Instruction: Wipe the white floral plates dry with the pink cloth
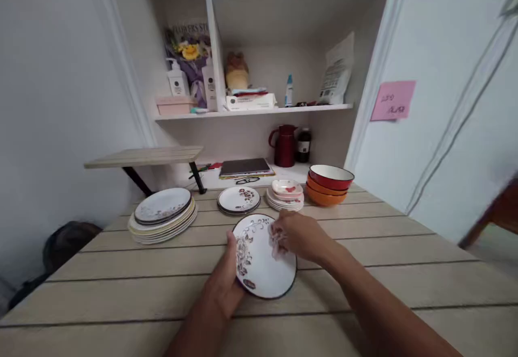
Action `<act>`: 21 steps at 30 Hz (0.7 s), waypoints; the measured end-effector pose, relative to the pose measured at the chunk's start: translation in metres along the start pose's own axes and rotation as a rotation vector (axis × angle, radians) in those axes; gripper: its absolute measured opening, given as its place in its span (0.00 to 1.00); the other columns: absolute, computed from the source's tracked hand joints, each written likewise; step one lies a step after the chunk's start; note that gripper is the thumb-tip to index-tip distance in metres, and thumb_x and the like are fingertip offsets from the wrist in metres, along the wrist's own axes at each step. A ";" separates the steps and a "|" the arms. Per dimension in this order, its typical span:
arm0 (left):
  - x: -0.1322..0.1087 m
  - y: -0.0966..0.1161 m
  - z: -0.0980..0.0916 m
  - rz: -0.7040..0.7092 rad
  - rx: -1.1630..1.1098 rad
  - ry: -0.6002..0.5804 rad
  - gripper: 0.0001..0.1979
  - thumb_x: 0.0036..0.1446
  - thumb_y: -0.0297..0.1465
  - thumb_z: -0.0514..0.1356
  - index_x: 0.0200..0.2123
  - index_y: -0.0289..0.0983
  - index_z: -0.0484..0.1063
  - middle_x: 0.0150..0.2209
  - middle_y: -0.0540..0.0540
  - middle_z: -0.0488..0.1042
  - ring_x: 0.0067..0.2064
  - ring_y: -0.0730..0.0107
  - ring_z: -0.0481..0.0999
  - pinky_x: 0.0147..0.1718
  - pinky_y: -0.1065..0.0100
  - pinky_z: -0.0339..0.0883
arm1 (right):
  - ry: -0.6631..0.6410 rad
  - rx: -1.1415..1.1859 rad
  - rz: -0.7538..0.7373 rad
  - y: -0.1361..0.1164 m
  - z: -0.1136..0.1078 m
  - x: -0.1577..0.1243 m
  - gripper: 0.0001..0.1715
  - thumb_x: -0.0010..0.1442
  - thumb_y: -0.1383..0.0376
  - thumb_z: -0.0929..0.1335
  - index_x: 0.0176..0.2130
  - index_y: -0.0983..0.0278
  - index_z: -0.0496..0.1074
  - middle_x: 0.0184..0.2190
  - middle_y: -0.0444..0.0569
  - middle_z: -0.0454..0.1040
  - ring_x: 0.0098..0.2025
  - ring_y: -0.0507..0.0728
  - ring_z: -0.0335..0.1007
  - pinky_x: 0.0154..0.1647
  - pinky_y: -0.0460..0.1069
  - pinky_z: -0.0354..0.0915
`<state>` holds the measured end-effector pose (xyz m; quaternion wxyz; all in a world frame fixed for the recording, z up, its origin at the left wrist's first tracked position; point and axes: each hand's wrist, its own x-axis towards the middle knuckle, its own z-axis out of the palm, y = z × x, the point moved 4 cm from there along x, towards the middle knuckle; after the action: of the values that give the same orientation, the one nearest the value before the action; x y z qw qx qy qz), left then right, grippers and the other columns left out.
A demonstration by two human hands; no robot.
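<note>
My left hand [225, 284] grips the left rim of a white plate [259, 268] with a brown floral pattern and dark edge, held just above the wooden table [121, 270]. My right hand [297, 235] rests on the plate's upper right face, fingers closed on a small pale cloth [277, 244] pressed against the plate. The cloth is mostly hidden under the fingers.
Behind the plate stand a stack of large plates [162, 214], a stack of floral plates [238, 200], a stack of small dishes [285, 194] and stacked red and orange bowls [329, 184]. A red jug [284, 145], a tablet [245, 167] and shelves lie beyond.
</note>
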<state>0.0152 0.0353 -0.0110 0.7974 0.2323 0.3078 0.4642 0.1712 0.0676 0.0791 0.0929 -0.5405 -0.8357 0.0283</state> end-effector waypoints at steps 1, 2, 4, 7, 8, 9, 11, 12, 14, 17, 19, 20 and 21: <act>-0.002 0.000 0.002 0.007 0.006 0.014 0.37 0.55 0.53 0.50 0.60 0.34 0.60 0.55 0.37 0.70 0.59 0.54 0.66 0.58 0.55 0.56 | 0.027 0.012 0.024 0.001 0.002 0.002 0.12 0.49 0.70 0.67 0.34 0.57 0.76 0.39 0.47 0.73 0.38 0.56 0.69 0.31 0.47 0.54; -0.003 0.000 0.005 0.015 0.010 0.024 0.36 0.56 0.52 0.51 0.60 0.34 0.60 0.55 0.37 0.70 0.59 0.55 0.67 0.59 0.56 0.56 | 0.056 0.023 0.039 0.002 0.004 0.005 0.13 0.50 0.70 0.67 0.36 0.57 0.76 0.40 0.48 0.72 0.39 0.56 0.69 0.32 0.47 0.56; -0.006 0.001 0.010 0.035 0.013 0.034 0.35 0.56 0.51 0.52 0.60 0.34 0.60 0.55 0.37 0.70 0.58 0.55 0.67 0.59 0.56 0.56 | 0.125 0.043 0.043 0.000 0.007 0.009 0.14 0.52 0.69 0.66 0.39 0.58 0.75 0.41 0.49 0.72 0.42 0.57 0.68 0.35 0.48 0.58; -0.009 0.002 0.017 0.078 0.005 0.025 0.33 0.57 0.48 0.52 0.60 0.34 0.61 0.55 0.37 0.70 0.58 0.56 0.67 0.59 0.56 0.55 | 0.255 0.068 -0.020 -0.010 0.011 0.013 0.15 0.55 0.68 0.65 0.43 0.61 0.74 0.44 0.52 0.71 0.47 0.60 0.66 0.40 0.50 0.61; -0.009 0.002 0.020 0.082 -0.004 0.010 0.32 0.58 0.48 0.52 0.60 0.34 0.61 0.55 0.37 0.71 0.58 0.56 0.68 0.59 0.56 0.56 | 0.292 0.087 -0.054 -0.015 0.013 0.014 0.15 0.55 0.68 0.65 0.43 0.61 0.73 0.44 0.53 0.70 0.48 0.60 0.65 0.41 0.51 0.62; -0.010 0.002 0.022 0.082 -0.014 -0.006 0.32 0.58 0.47 0.52 0.60 0.34 0.61 0.55 0.37 0.71 0.58 0.56 0.68 0.59 0.56 0.56 | 0.325 0.115 -0.091 -0.020 0.014 0.014 0.15 0.55 0.68 0.65 0.43 0.61 0.73 0.44 0.53 0.70 0.48 0.60 0.65 0.43 0.51 0.62; -0.011 0.002 0.024 0.076 -0.032 -0.034 0.31 0.59 0.47 0.51 0.60 0.35 0.61 0.54 0.37 0.72 0.57 0.57 0.69 0.58 0.57 0.57 | 0.368 0.191 -0.170 -0.031 0.015 0.013 0.14 0.55 0.69 0.66 0.43 0.61 0.73 0.45 0.52 0.69 0.48 0.60 0.64 0.45 0.52 0.63; -0.012 0.002 0.025 0.073 -0.038 -0.045 0.31 0.59 0.47 0.51 0.60 0.35 0.61 0.54 0.37 0.72 0.56 0.57 0.70 0.58 0.57 0.58 | 0.378 0.230 -0.212 -0.036 0.016 0.012 0.14 0.55 0.69 0.66 0.43 0.61 0.73 0.45 0.52 0.69 0.48 0.59 0.63 0.45 0.52 0.63; -0.013 0.001 0.024 0.063 -0.047 -0.059 0.32 0.58 0.49 0.51 0.59 0.36 0.61 0.52 0.37 0.73 0.55 0.56 0.71 0.56 0.57 0.59 | 0.365 0.292 -0.300 -0.046 0.017 0.008 0.13 0.55 0.70 0.66 0.42 0.61 0.73 0.45 0.51 0.69 0.48 0.58 0.63 0.47 0.52 0.62; -0.013 0.002 0.021 0.062 -0.047 -0.048 0.34 0.56 0.52 0.49 0.58 0.35 0.62 0.49 0.37 0.75 0.53 0.56 0.73 0.54 0.57 0.62 | 0.270 0.326 -0.421 -0.057 0.016 0.001 0.14 0.54 0.70 0.67 0.42 0.61 0.73 0.44 0.50 0.69 0.48 0.57 0.63 0.48 0.51 0.62; -0.012 0.004 0.019 0.073 -0.044 -0.026 0.35 0.56 0.53 0.48 0.57 0.34 0.64 0.48 0.37 0.76 0.52 0.56 0.73 0.53 0.57 0.63 | 0.162 0.337 -0.489 -0.061 0.016 -0.003 0.16 0.52 0.70 0.69 0.43 0.60 0.73 0.44 0.49 0.69 0.48 0.57 0.63 0.48 0.50 0.61; -0.012 0.004 0.019 0.078 -0.044 -0.019 0.35 0.57 0.53 0.47 0.57 0.34 0.64 0.47 0.37 0.77 0.52 0.56 0.74 0.53 0.57 0.63 | 0.098 0.344 -0.519 -0.062 0.016 -0.005 0.16 0.51 0.69 0.70 0.42 0.59 0.74 0.44 0.48 0.69 0.47 0.57 0.64 0.47 0.50 0.61; -0.011 0.005 0.019 0.077 -0.047 -0.020 0.35 0.57 0.53 0.47 0.56 0.33 0.65 0.47 0.36 0.77 0.52 0.56 0.74 0.52 0.57 0.64 | 0.029 0.351 -0.547 -0.062 0.015 -0.007 0.17 0.50 0.68 0.71 0.42 0.58 0.74 0.44 0.46 0.70 0.47 0.56 0.65 0.47 0.49 0.61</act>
<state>0.0211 0.0261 0.0089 0.7873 0.2299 0.2798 0.4991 0.1159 0.0365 0.0724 0.2008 -0.2722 -0.9309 0.1381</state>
